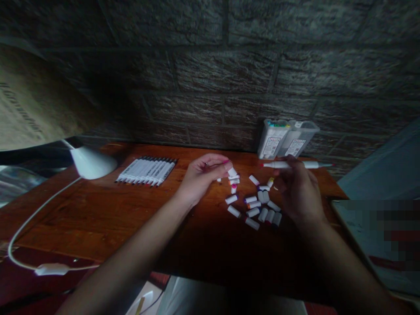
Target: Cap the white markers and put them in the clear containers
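My left hand (201,175) hovers over a wooden table (98,214), fingers pinched on a small white marker cap (231,172) at the top of a scatter of several loose caps (259,205). My right hand (297,188) is closed around a white marker (295,165) held level, its uncapped tip pointing right. The loose caps lie between and just below both hands.
A row of several capped white markers (147,171) lies at the left. A white lamp (92,162) with its cable (29,227) stands farther left. A clear marker case (285,138) stands against the brick wall. Paper (361,227) lies at the right edge.
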### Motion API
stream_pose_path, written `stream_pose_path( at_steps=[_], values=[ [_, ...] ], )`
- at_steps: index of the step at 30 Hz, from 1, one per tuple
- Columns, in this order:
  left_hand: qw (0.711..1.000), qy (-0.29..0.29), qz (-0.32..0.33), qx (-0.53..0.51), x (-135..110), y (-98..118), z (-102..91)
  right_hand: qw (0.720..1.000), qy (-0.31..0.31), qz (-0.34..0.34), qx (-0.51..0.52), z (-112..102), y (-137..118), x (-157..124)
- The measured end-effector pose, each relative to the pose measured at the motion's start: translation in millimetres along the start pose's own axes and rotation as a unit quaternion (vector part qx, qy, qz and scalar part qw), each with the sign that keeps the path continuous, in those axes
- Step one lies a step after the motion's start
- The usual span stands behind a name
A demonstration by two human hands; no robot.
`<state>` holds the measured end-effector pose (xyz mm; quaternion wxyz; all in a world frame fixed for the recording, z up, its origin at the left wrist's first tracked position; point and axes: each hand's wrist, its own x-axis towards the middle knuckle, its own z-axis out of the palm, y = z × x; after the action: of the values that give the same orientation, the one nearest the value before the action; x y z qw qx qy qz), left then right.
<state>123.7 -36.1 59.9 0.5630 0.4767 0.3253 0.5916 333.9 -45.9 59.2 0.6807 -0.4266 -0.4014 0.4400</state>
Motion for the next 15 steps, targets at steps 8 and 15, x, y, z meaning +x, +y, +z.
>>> stream_pose_path(
  at_steps=[8,15],
  values=[
    [0.993,0.017,-0.072,-0.089,4.0,0.1,-2.6,0.88,-0.122,-0.169,-0.427,-8.3,18.7,-1.0],
    [0.991,0.022,-0.08,-0.104,4.4,-0.9,-2.5,0.759,-0.143,-0.168,-0.613,-5.4,40.8,5.8]
  ],
)
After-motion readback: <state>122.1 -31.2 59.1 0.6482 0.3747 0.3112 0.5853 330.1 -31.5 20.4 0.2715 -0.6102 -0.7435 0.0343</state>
